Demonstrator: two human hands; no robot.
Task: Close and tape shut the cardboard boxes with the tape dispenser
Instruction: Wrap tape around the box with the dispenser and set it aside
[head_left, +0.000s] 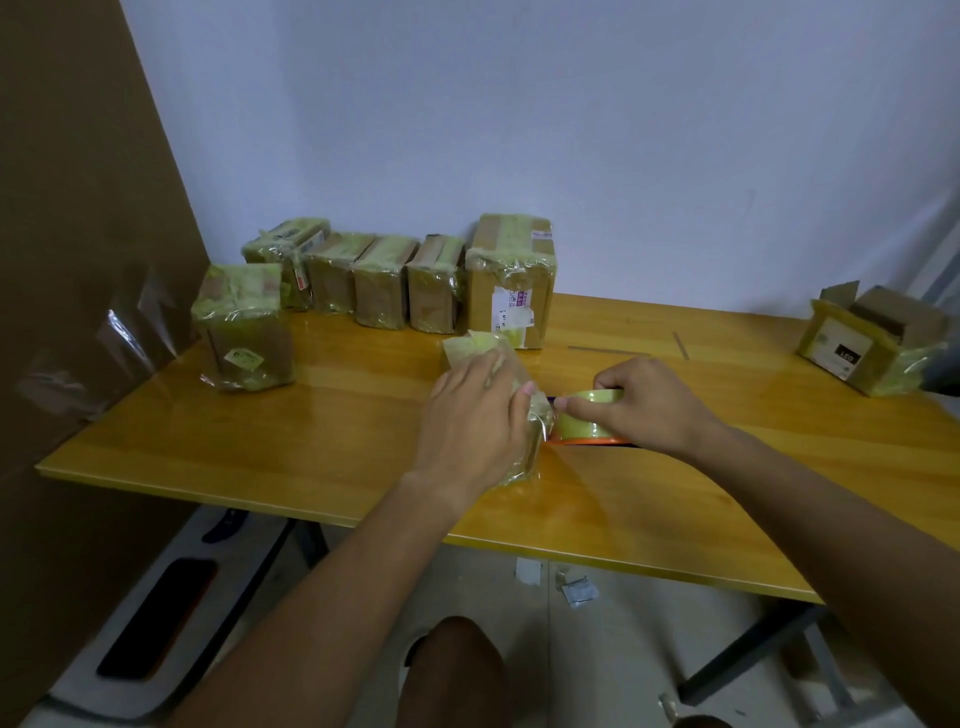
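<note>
— Box (519, 415) under tape: sits near the middle of the wooden table (260, 441), close to the front edge, mostly wrapped in yellowish tape and half hidden under the left hand (470, 421).

— And that hand's state?

— Laid over the top of the box, fingers curved down round its far and right sides — holding it in place.

— Right hand (641, 402)?

— Curled round the tape dispenser (587, 421), just to the right of the box; roll of yellowish tape upright, orange base showing beneath it. Dispenser's left edge touching the box's right side, or nearly so — hard to tell which.

— Elsewhere on the table?

— Row of 5 taped boxes (384, 280) along the wall at the back, the rightmost one (511, 280) taller and carrying a white label. 1 more taped box (244, 327) standing apart at the left, nearer the edge. Open box (872, 338) at the far right, flaps up, with a white and black label on its side.

— Below the table?

— Scraps of paper (576, 592) on the floor, and a knee (457, 670) showing at the bottom.
</note>
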